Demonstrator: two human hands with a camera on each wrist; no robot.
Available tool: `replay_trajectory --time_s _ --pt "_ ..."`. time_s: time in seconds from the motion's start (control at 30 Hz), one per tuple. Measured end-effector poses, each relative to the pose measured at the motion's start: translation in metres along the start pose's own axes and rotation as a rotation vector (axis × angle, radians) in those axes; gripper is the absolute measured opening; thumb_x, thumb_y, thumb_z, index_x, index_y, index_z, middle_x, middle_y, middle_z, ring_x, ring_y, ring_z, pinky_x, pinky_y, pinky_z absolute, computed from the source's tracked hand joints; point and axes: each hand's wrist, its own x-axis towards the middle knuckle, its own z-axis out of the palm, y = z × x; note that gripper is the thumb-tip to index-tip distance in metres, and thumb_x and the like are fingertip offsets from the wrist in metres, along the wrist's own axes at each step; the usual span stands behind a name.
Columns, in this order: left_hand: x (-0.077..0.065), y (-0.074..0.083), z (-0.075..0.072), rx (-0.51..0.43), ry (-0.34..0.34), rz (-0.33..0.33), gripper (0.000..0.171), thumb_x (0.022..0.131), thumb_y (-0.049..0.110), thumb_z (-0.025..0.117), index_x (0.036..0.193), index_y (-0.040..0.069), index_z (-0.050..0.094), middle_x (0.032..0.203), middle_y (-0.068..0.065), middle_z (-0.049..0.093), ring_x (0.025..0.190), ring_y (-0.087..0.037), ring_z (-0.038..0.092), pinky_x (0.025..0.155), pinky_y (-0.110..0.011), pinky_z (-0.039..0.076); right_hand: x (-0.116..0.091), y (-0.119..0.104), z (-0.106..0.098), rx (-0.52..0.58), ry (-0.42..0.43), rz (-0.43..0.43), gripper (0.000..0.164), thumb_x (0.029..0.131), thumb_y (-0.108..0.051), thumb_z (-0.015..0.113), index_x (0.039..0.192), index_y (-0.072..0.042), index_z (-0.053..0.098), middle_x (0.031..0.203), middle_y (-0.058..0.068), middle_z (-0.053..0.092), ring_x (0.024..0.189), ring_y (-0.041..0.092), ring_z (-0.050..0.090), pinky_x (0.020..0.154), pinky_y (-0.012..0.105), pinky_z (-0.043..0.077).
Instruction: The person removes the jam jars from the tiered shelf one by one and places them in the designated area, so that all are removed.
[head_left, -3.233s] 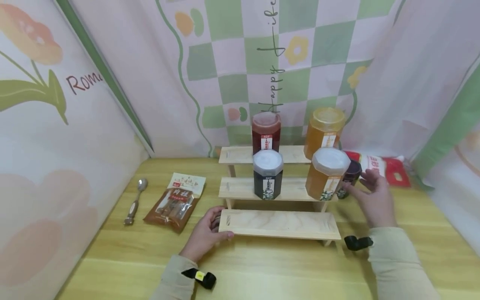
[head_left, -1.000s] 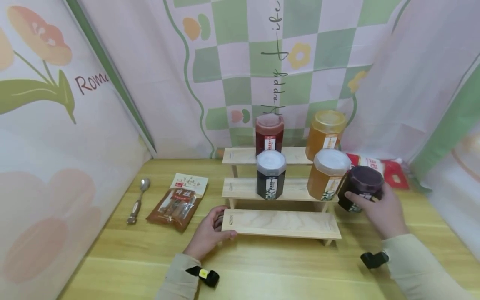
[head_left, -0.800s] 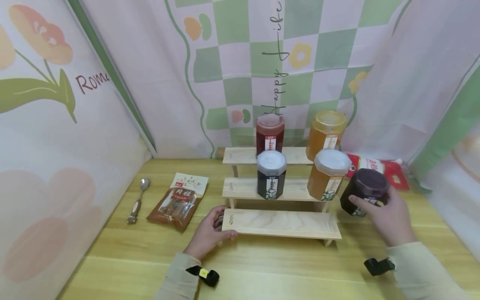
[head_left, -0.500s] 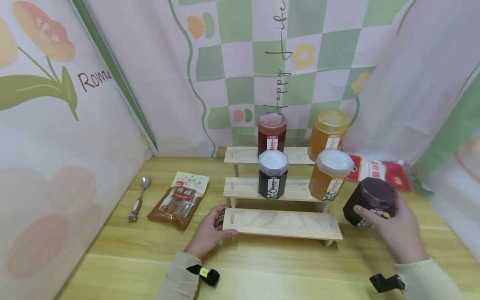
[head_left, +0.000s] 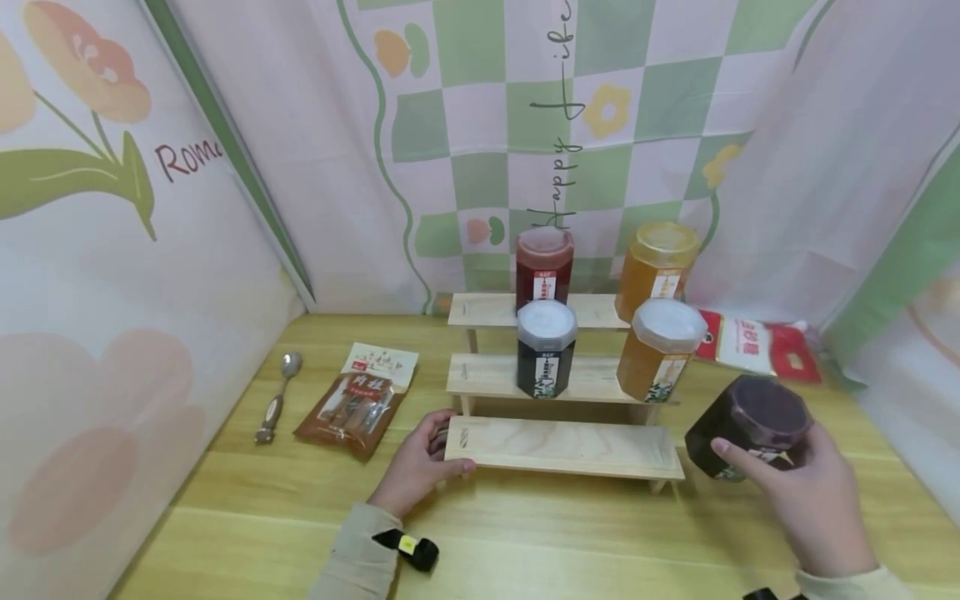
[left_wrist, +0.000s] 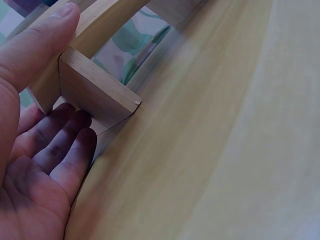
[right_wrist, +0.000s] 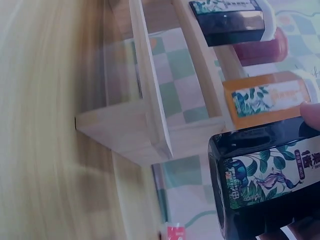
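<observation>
A three-step wooden display rack [head_left: 562, 446] stands on the table. My left hand [head_left: 408, 471] grips the left end of its lowest step, thumb at the front edge. In the left wrist view, the fingers [left_wrist: 75, 150] curl in by the rack's end leg [left_wrist: 100, 90]. To the right of the rack, my right hand [head_left: 817, 500] holds a dark purple jar [head_left: 750, 417], tilted, thumb on its near side. The right wrist view shows the jar's leafy label [right_wrist: 265, 175]. On the middle step stand a black jar [head_left: 546, 354] and an amber jar [head_left: 656, 358].
The top step carries a red jar [head_left: 543, 267] and a yellow-lidded jar [head_left: 652, 275]. Behind the held jar lies a red and white bag [head_left: 757, 346]. A brown spice packet [head_left: 356, 408] and a spoon [head_left: 276, 400] lie on the left. Patterned curtains [head_left: 360, 250] enclose the table.
My right hand has taken hold of the purple jar beside the rack and brought it right and toward me, tilting it. My left hand keeps its grip on the lowest step.
</observation>
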Motion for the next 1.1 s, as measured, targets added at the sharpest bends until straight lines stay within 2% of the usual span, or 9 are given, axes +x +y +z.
replay_trajectory --time_s 0.23,0.33,0.47,0.53,0.6,0.7,0.77,0.97,1.1 --pt "0.000 -0.001 0.000 -0.006 -0.006 0.000 0.092 0.074 0.026 0.089 0.150 0.006 0.039 0.142 -0.013 0.055 0.129 -0.032 0.054 0.109 -0.042 0.047 -0.009 -0.005 0.011 -0.001 -0.013 -0.048 0.083 0.079 -0.029 0.088 0.146 -0.005 0.046 0.121 0.004 0.061 0.097 -0.006 0.049 0.074 0.014 0.040" --pt "0.001 -0.001 0.000 -0.002 -0.003 -0.003 0.092 0.074 0.025 0.089 0.150 0.006 0.039 0.143 -0.013 0.055 0.129 -0.031 0.054 0.109 -0.042 0.046 -0.011 -0.008 0.017 -0.004 -0.028 -0.084 0.080 0.079 -0.029 0.088 0.143 -0.003 0.048 0.123 0.010 0.062 0.096 -0.005 0.050 0.074 0.014 0.042" --pt "0.000 0.000 0.001 -0.001 0.000 -0.012 0.092 0.074 0.024 0.089 0.149 0.007 0.040 0.142 -0.013 0.055 0.129 -0.031 0.054 0.109 -0.042 0.047 -0.015 -0.011 0.025 -0.023 -0.066 -0.094 0.080 0.079 -0.031 0.088 0.141 0.000 0.048 0.128 0.024 0.060 0.102 0.010 0.055 0.074 0.016 0.045" --pt "0.000 0.001 0.001 0.001 0.001 -0.016 0.092 0.074 0.024 0.089 0.149 0.007 0.040 0.142 -0.013 0.055 0.129 -0.032 0.054 0.109 -0.042 0.046 -0.016 -0.013 0.029 -0.027 -0.076 -0.096 0.080 0.079 -0.032 0.088 0.141 0.000 0.049 0.129 0.025 0.060 0.102 0.014 0.055 0.074 0.016 0.045" --pt "-0.001 0.002 0.002 0.005 0.003 -0.020 0.092 0.074 0.024 0.089 0.149 0.007 0.040 0.142 -0.012 0.055 0.129 -0.031 0.054 0.110 -0.043 0.046 -0.017 -0.015 0.033 -0.009 -0.076 -0.106 0.080 0.078 -0.030 0.089 0.140 0.000 0.049 0.127 0.025 0.060 0.101 0.011 0.055 0.073 0.014 0.047" --pt "-0.001 0.003 0.002 0.008 0.005 -0.021 0.091 0.074 0.024 0.088 0.150 0.008 0.040 0.143 -0.012 0.054 0.130 -0.031 0.053 0.110 -0.043 0.046 -0.018 -0.018 0.039 0.024 -0.062 -0.134 0.078 0.077 -0.026 0.090 0.140 -0.001 0.049 0.124 0.021 0.061 0.093 -0.003 0.052 0.071 0.008 0.049" --pt "-0.001 0.003 0.002 0.004 0.004 -0.019 0.091 0.074 0.024 0.088 0.150 0.008 0.040 0.143 -0.012 0.054 0.130 -0.032 0.053 0.110 -0.043 0.046 -0.018 -0.020 0.042 0.048 -0.061 -0.154 0.078 0.077 -0.023 0.090 0.139 0.000 0.049 0.124 0.020 0.060 0.094 -0.007 0.051 0.072 0.006 0.049" --pt "0.000 0.001 0.000 0.002 0.000 -0.010 0.091 0.075 0.023 0.088 0.150 0.008 0.040 0.143 -0.012 0.054 0.130 -0.031 0.053 0.109 -0.041 0.046 -0.017 -0.028 0.050 0.060 -0.072 -0.159 0.079 0.078 -0.026 0.089 0.140 -0.001 0.048 0.126 0.016 0.059 0.100 -0.003 0.049 0.077 0.004 0.046" --pt "0.000 0.001 0.000 0.005 0.001 -0.010 0.091 0.075 0.024 0.088 0.150 0.009 0.039 0.144 -0.012 0.054 0.130 -0.031 0.053 0.110 -0.042 0.046 -0.016 -0.032 0.053 0.043 -0.073 -0.147 0.078 0.078 -0.030 0.089 0.139 -0.002 0.049 0.124 0.017 0.060 0.097 0.001 0.051 0.074 0.009 0.048"
